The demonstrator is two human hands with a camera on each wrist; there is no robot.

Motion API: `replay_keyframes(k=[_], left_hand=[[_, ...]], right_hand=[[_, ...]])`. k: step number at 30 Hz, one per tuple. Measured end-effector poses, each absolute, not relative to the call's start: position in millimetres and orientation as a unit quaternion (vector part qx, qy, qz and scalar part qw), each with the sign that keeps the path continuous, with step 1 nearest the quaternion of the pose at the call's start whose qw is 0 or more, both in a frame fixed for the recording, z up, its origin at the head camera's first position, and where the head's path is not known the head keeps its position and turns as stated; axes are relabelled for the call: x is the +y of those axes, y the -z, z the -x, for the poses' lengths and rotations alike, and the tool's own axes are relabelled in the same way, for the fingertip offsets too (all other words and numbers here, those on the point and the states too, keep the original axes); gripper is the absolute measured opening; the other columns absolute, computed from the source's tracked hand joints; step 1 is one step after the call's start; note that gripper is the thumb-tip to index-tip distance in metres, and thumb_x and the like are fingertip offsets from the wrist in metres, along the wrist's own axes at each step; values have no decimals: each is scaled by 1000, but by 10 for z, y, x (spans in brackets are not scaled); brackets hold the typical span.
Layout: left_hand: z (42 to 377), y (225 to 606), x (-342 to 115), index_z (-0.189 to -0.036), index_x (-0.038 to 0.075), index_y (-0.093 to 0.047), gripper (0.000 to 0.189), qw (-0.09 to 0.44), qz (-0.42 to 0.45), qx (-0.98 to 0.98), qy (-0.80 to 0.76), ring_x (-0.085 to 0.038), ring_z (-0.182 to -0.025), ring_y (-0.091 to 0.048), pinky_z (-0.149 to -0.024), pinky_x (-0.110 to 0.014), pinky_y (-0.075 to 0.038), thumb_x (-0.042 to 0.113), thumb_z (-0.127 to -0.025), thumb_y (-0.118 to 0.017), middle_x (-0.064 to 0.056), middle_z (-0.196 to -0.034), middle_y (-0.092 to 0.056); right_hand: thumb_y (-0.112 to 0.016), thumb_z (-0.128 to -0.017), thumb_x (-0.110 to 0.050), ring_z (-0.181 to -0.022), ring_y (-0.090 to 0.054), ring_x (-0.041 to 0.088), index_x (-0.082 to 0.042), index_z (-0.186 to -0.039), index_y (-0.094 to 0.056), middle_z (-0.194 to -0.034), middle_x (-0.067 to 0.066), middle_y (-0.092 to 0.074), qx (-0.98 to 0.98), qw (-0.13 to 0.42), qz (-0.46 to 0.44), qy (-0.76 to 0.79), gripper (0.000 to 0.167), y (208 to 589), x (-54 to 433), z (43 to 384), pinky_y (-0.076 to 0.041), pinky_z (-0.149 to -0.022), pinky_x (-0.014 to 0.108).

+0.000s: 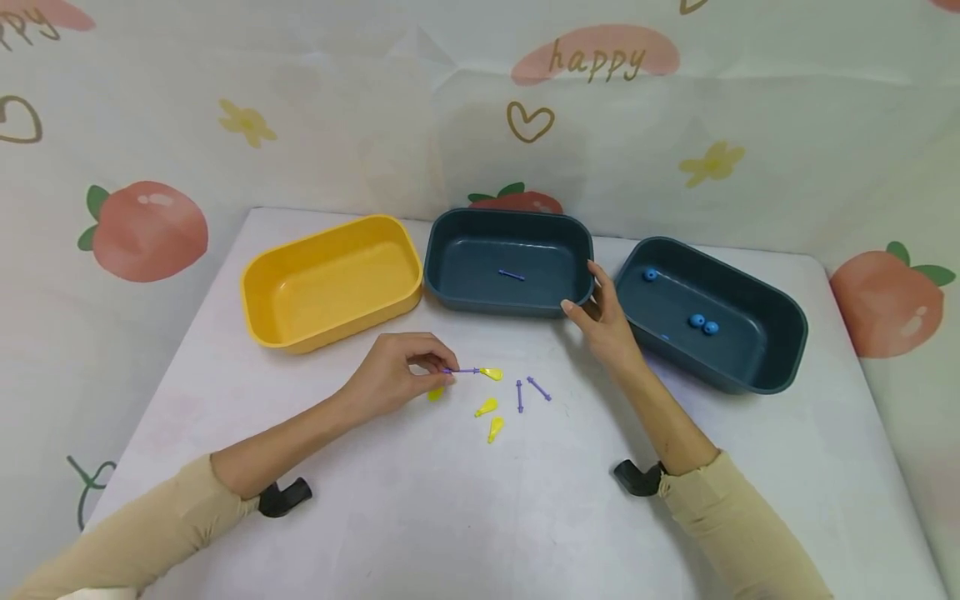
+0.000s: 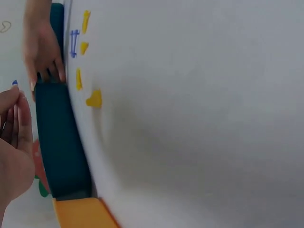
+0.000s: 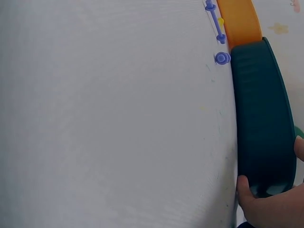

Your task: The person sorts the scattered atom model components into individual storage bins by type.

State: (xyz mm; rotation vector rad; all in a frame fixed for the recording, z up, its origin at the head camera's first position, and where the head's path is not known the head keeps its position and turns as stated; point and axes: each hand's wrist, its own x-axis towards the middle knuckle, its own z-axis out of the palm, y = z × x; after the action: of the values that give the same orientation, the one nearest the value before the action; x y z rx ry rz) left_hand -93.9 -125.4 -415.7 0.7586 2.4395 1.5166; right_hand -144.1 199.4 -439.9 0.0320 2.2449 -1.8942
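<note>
My left hand point(image 1: 397, 371) pinches a thin purple rod with knobbed ends point(image 1: 467, 371) between thumb and fingertips. A small blue tip point(image 2: 15, 82) shows above those fingertips in the left wrist view. In the head view the rod's right end overlaps a yellow bulb-shaped piece point(image 1: 492, 374). Another yellow piece point(image 1: 436, 393) lies partly hidden below the hand. My right hand point(image 1: 606, 325) grips the right end of the middle dark teal bin point(image 1: 510, 306), thumb on its front wall and fingers on its end. One purple rod point(image 1: 512, 275) lies inside that bin.
Two purple rods point(image 1: 520, 397) and more yellow pieces point(image 1: 496, 430) lie on the white table in front of the middle bin. A yellow bin point(image 1: 330, 287) stands at the left. The right dark teal bin point(image 1: 750, 350) holds small blue beads point(image 1: 710, 328).
</note>
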Motion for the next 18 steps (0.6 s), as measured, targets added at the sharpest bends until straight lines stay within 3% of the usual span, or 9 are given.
replay_keyframes(k=[5,18], left_hand=[[1039,4045,-1189,-94,16,-75,18,61,-251,830,-495,-8,-78,-64,-75,-24,-58,8,-79,-84,8,-88,-70],[1303,3887,-1076,-94,9,-75,14,25,-258,823,-506,-8,-72,-65,-67,-26,-58,9,-81,-81,6,-83,-71]], right_hand=[[-59,-101,-24,-148,-26,28,-29,-160,-10,-165,10,-13,758,103,-13,644,76,4399,1986,1442,-27,-117,47],[-58,-102,-23,-148,-26,25,-31,-160,-10,-165,8,-13,749,105,-18,654,76,4390,1972,1437,-26,-118,45]])
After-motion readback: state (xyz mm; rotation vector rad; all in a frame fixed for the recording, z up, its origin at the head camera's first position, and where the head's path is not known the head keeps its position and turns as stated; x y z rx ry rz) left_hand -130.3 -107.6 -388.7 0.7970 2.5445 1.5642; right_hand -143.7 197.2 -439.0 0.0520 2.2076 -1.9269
